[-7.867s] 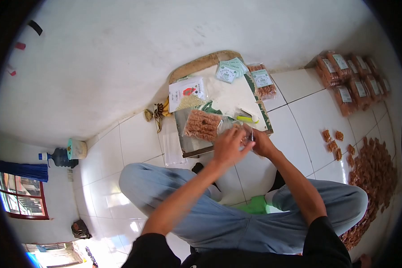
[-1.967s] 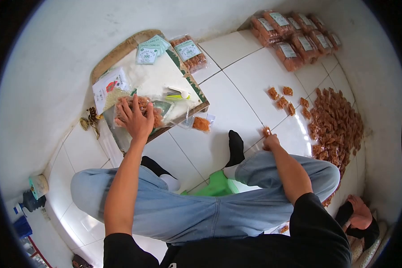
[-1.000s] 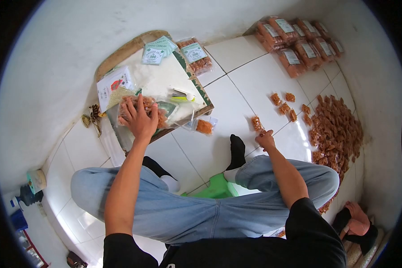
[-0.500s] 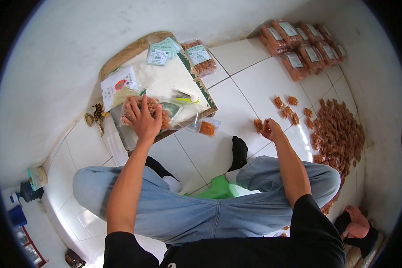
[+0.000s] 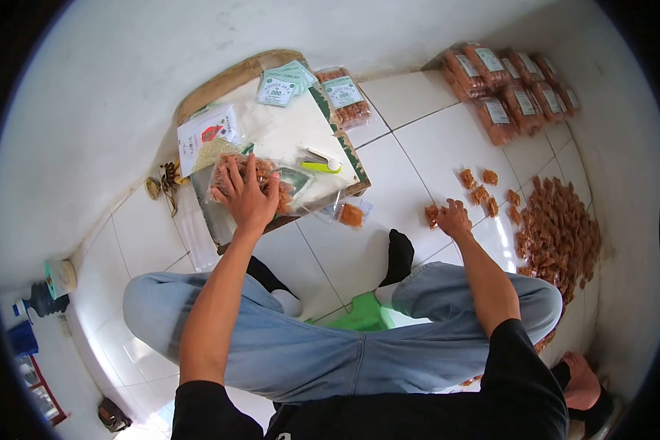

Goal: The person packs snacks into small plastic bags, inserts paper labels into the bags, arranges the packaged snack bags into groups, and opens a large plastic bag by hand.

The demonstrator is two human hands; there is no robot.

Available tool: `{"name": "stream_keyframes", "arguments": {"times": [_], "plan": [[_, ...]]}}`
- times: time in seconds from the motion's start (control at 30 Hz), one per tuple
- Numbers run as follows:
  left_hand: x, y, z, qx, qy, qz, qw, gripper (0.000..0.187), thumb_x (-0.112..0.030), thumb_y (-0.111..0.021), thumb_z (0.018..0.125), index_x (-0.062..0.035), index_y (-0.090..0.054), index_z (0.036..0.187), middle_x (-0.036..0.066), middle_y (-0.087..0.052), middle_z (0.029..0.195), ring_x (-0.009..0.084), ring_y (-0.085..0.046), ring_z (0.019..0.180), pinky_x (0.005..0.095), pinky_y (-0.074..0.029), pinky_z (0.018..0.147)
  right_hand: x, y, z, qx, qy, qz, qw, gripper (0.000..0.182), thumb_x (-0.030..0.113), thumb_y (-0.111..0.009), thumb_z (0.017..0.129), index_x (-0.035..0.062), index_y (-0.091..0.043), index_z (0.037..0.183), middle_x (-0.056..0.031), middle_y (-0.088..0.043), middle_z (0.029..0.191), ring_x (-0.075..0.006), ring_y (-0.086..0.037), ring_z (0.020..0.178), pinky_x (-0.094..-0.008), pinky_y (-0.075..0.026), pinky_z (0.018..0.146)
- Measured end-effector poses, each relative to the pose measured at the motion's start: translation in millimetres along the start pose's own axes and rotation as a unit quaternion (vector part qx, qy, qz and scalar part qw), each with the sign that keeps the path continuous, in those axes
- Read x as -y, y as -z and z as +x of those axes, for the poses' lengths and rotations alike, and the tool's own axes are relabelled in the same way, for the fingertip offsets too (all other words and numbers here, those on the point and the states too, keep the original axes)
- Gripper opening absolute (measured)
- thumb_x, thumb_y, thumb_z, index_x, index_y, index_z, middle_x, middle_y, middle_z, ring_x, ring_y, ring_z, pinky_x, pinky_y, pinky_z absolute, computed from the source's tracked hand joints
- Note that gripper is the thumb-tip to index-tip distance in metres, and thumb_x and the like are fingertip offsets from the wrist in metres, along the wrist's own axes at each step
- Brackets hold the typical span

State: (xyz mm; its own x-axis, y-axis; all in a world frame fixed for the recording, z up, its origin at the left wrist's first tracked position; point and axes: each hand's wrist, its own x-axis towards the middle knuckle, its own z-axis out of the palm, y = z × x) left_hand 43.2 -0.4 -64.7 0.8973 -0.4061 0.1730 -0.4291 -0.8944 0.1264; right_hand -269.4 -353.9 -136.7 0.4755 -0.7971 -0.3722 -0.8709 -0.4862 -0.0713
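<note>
My left hand [image 5: 251, 196] lies on a clear plastic bag of brown snack pieces [image 5: 224, 170] at the low table's near edge. Its fingers are spread over the bag and touch it. Down on the tiled floor, my right hand [image 5: 455, 218] has its fingers curled together right beside a small snack packet [image 5: 431, 215]. What lies inside those fingers is mostly hidden. Several similar loose packets [image 5: 479, 195] lie just beyond it. On the worn low table [image 5: 271, 128] are a stapler [image 5: 320, 163] with a lime-green base and printed label cards [image 5: 277, 91].
A big heap of small packets [image 5: 561, 231] covers the floor at right. Filled, labelled bags [image 5: 521, 99] are stacked by the back wall, and another labelled bag [image 5: 345, 97] stands behind the table. One packet in plastic [image 5: 351, 215] lies by the table's corner. A green stool [image 5: 363, 314] shows between my legs.
The whole view has shifted slightly, with objects appearing lower and further right. My right hand has drawn a little away from the small packet beside it. My left hand stays on the bag.
</note>
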Motion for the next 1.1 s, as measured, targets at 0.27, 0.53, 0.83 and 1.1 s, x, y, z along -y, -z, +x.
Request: {"name": "stream_keyframes", "arguments": {"times": [0.27,0.53,0.83,1.1], "plan": [[1.6,-2.2,-1.2,-0.015,-0.007,-0.001,1.000,0.070,-0.060,-0.050,0.091,-0.0255,-0.036,0.150,0.017,-0.021,0.159,0.0393,-0.013,0.148,0.0704,-0.004,0.111,-11.0,-4.6,21.7,0.122,-0.007,-0.040,0.992,0.050,0.036,-0.048,0.094,0.0075,-0.049,0.135,-0.0194,-0.060,0.122,-0.0377,-0.055,0.120,-0.0459,-0.047,0.099],[1.4,-2.3,-1.9,-0.015,-0.005,-0.005,1.000,0.070,-0.060,-0.050,0.091,-0.0250,-0.036,0.150,0.017,-0.020,0.160,0.0395,-0.012,0.148,0.0705,-0.003,0.111,55.7,33.7,-8.8,0.161,0.056,-0.137,0.976,0.066,0.047,-0.052,0.092,0.0033,-0.043,0.140,-0.0255,-0.046,0.139,-0.0424,-0.051,0.125,-0.0488,-0.049,0.097],[1.6,-2.5,-2.8,-0.024,-0.005,-0.022,0.999,0.068,-0.059,-0.049,0.092,-0.0249,-0.037,0.150,0.017,-0.019,0.160,0.0390,-0.011,0.148,0.0702,-0.002,0.111,44.1,-27.8,20.6,0.104,0.010,-0.099,0.990,0.061,0.027,-0.071,0.079,0.0034,-0.047,0.130,-0.0241,-0.045,0.128,-0.0406,-0.053,0.117,-0.0448,-0.050,0.097],[-0.8,1.6,-3.2,-0.013,0.005,-0.024,1.000,0.068,-0.058,-0.049,0.092,-0.0241,-0.037,0.150,0.017,-0.019,0.159,0.0386,-0.011,0.148,0.0695,-0.002,0.111,16.4,-39.0,9.5,0.082,-0.040,-0.052,0.994,0.068,0.027,-0.071,0.076,0.0025,-0.040,0.132,-0.0255,-0.045,0.127,-0.0444,-0.051,0.118,-0.0471,-0.049,0.097]]}}
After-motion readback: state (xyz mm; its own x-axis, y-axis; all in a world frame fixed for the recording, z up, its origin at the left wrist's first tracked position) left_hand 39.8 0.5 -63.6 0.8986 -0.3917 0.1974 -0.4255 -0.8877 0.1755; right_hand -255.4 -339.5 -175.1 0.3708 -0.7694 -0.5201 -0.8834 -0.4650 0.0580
